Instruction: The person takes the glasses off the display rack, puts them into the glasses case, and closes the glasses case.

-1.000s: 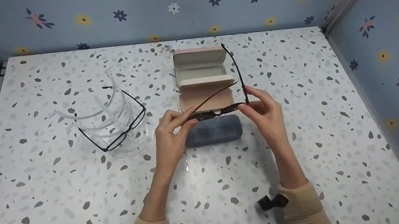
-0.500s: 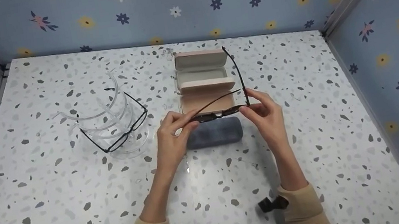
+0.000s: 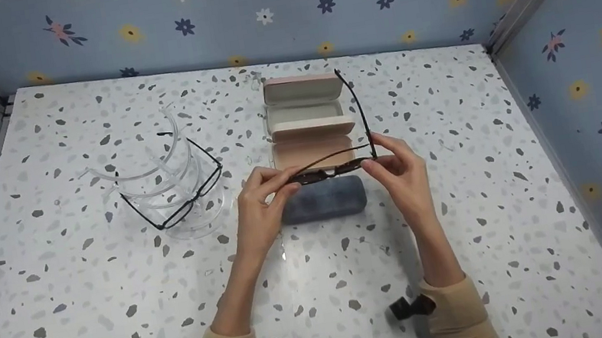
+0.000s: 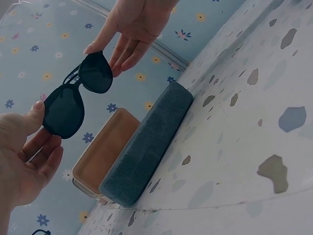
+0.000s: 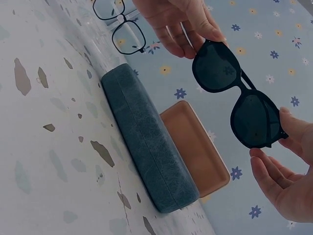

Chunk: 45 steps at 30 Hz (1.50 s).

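A pair of dark sunglasses is held up by both hands above a closed blue glasses case. My left hand pinches the left end of the frame between thumb and fingers. At the opposite end, my right hand grips the frame beside the hinge. The right temple sticks out away from me, while the left temple lies folded across, close behind the lenses. Both dark lenses show in the left wrist view, where the sunglasses hang clear of the table, with the blue case below.
Behind the blue case stand an open peach-lined case and another open case with a pale lining. To the left, a clear display stand bears black-rimmed glasses. Patterned walls enclose the speckled table.
The left temple of the sunglasses has swung inward, from pointing obliquely away to lying nearly along the lenses. Both hands stay in almost the same place.
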Motion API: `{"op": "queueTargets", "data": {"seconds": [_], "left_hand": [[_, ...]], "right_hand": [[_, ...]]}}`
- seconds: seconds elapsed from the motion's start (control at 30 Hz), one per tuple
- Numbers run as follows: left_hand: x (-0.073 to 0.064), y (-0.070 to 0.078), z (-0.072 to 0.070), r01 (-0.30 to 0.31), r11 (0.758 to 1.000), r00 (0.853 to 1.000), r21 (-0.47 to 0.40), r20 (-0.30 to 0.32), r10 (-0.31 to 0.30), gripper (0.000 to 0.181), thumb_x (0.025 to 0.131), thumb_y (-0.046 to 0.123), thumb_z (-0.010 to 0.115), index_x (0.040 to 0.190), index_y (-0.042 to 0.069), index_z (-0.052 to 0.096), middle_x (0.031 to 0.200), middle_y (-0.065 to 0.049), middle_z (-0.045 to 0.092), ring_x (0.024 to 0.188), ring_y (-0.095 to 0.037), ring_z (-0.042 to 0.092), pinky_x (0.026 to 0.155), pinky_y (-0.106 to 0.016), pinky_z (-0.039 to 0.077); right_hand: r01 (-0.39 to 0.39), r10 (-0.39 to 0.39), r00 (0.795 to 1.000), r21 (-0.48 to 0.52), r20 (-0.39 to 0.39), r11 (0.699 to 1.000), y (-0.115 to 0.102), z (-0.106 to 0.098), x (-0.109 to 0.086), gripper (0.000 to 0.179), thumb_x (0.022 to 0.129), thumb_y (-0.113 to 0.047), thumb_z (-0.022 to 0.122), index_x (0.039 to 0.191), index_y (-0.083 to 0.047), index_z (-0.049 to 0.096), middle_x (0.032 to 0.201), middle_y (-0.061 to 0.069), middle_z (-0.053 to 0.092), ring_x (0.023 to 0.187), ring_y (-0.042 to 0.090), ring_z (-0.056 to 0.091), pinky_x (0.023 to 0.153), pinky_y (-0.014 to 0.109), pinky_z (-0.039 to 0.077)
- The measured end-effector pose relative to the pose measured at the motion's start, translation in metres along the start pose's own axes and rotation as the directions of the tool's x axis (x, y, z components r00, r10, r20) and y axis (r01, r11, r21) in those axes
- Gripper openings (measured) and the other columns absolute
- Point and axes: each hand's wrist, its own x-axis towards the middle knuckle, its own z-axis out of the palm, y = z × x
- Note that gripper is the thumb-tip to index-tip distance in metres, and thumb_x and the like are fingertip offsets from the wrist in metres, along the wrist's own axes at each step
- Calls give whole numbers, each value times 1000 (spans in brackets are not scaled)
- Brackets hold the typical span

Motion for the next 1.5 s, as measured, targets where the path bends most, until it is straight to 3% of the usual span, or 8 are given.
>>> {"op": "queueTargets", "data": {"seconds": [0.3, 0.97, 1.2, 1.5], "left_hand": [[1, 0, 0, -16, 1000, 1000, 5, 7, 16, 32, 87, 23, 76, 117, 10, 79, 109, -8, 62, 103, -16, 56, 91, -26, 46], [1, 0, -1, -23, 1000, 999, -12, 23, 23, 30, 88, 22, 76, 116, 13, 79, 112, -8, 61, 105, -16, 56, 94, -25, 48], [1, 0, -1, -47, 999, 999, 2, 16, 47, 29, 88, 21, 76, 115, 14, 80, 111, -9, 62, 105, -17, 56, 97, -28, 46], [1, 0, 0, -32, 999, 999, 4, 19, 32, 29, 88, 23, 76, 116, 15, 80, 110, -8, 61, 105, -17, 55, 99, -30, 45]], "right_hand": [[-1, 1, 1000, 2, 2, 1000, -1, 1, 0, 47, 90, -5, 78, 136, -10, 67, 131, 8, 66, 91, 13, 74, 83, 22, 58], [-2, 2, 1000, 4, 14, 1000, -2, 1, 1, 47, 91, -4, 77, 137, -8, 66, 133, 16, 65, 89, 12, 72, 83, 21, 57], [0, 0, 1000, 3, 18, 1000, 0, 1, 1, 45, 92, -5, 76, 136, -9, 67, 132, 14, 66, 89, 11, 72, 83, 22, 58], [-10, 10, 1000, 4, 17, 1000, -1, 1, 2, 45, 91, -4, 76, 135, -8, 68, 131, 12, 67, 89, 11, 71, 80, 21, 58]]}}
